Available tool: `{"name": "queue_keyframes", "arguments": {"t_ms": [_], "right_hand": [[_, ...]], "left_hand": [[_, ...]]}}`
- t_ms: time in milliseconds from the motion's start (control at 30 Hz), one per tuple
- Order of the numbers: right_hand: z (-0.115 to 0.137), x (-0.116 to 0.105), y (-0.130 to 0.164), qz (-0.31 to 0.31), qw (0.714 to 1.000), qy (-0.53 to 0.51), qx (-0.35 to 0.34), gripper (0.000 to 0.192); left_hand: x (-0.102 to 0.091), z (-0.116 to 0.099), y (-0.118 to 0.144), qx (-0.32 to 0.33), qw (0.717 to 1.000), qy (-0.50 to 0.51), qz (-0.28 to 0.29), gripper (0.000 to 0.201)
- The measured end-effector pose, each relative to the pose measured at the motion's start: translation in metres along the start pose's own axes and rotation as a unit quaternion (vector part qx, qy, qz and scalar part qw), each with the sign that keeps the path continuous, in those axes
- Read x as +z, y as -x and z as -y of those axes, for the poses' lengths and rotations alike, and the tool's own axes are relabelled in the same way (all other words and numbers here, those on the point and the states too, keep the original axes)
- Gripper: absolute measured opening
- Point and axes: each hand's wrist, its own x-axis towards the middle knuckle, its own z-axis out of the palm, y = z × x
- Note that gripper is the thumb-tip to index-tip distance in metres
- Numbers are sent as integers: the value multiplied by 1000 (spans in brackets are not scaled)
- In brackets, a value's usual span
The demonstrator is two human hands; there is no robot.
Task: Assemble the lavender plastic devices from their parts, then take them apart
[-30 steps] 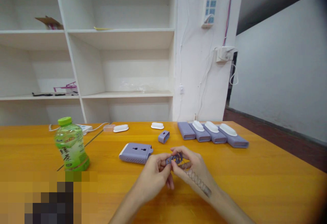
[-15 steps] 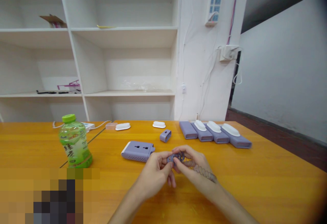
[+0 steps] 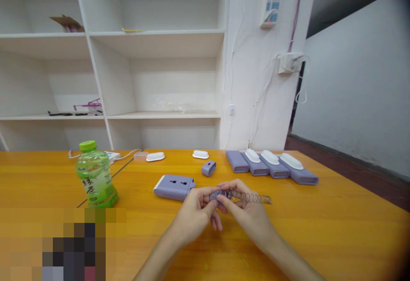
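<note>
Green plastic bottle with a green cap [image 3: 95, 175] stands on the orange wooden surface [image 3: 320, 229], well left of my hands. Lavender rectangular socket box [image 3: 174, 186] lies just left of and beyond them. My left hand [image 3: 195, 215] and right hand [image 3: 246, 210] meet fingertip to fingertip, both pinched shut on a small lavender plastic piece [image 3: 221, 195], held just above the surface. A clear coiled spring [image 3: 253, 197] runs right from that piece. Four lavender housings in a row [image 3: 272, 168] sit further right, well beyond my hands.
</note>
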Motion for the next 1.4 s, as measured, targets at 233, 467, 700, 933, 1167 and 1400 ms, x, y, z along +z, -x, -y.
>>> {"name": "queue_keyframes", "arguments": {"t_ms": [233,467,700,933,1167,1400], "right_hand": [[-3,-1,3,10,999,34,-26,20],[-5,-2,2,8,997,67,-39,21],[0,0,1,18,998,56,-37,23],[-3,0,2,8,997,63,-33,24],[-8,2,4,-14,998,61,-32,21],[-10,1,4,-24,994,92,-48,20]], "left_hand": [[2,-3,-1,-1,1000,11,-4,42],[2,-1,-2,-4,1000,18,6,46],[2,-6,-2,-17,998,53,4,56],[8,-10,0,-11,998,62,14,54],[13,-5,0,-2,999,37,1,47],[17,3,-4,-8,996,5,-83,38]]}}
